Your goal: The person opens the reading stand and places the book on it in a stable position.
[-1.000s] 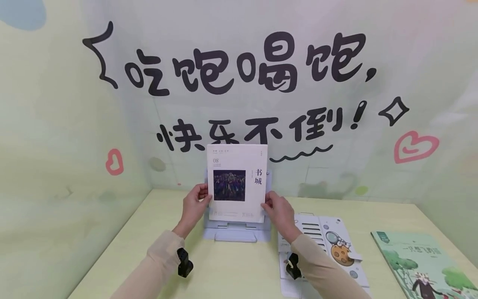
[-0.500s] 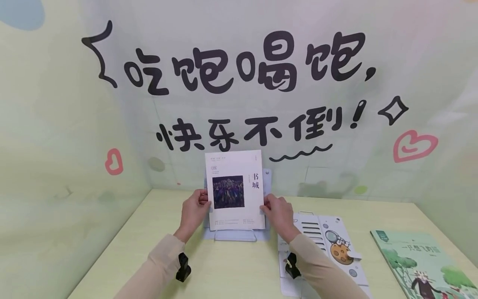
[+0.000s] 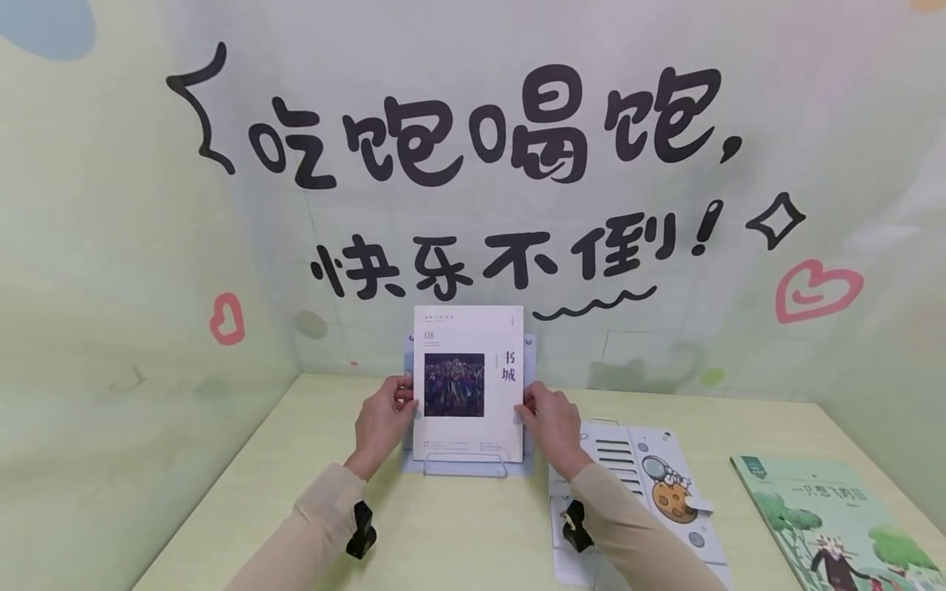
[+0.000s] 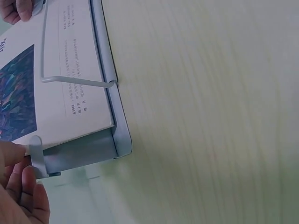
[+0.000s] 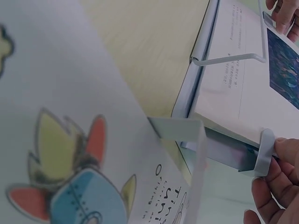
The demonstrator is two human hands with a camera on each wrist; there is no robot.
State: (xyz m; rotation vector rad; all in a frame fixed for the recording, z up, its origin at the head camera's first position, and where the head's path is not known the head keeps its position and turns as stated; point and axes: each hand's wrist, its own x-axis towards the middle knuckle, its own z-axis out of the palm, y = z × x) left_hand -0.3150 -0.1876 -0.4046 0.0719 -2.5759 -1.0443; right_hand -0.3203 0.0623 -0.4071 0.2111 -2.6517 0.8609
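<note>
A white-covered book [image 3: 469, 328] with a dark square picture leans upright on a pale blue book stand [image 3: 530, 353]. The stand's wire lip [image 4: 77, 81] passes in front of the book's lower edge. My left hand [image 3: 380, 420] grips the book's left side, its thumb beside a grey side clip [image 4: 38, 156] in the left wrist view. Its other fingers curl behind the edge. The right hand [image 3: 554, 425] holds the opposite side the same way, close to another clip [image 5: 264, 153]. Most of the stand's back plate is hidden behind the book.
A second book stand [image 3: 646, 443], white with an astronaut print, lies on the table [image 3: 458, 533] under the right forearm. Farther right lies a green picture book [image 3: 828, 492]. A printed backdrop [image 3: 473, 205] rises behind the table.
The book has come down and back onto the stand, its lower edge now behind the wire lip. It tilted slightly half a second ago and is straight now. Both hands stay at its sides.
</note>
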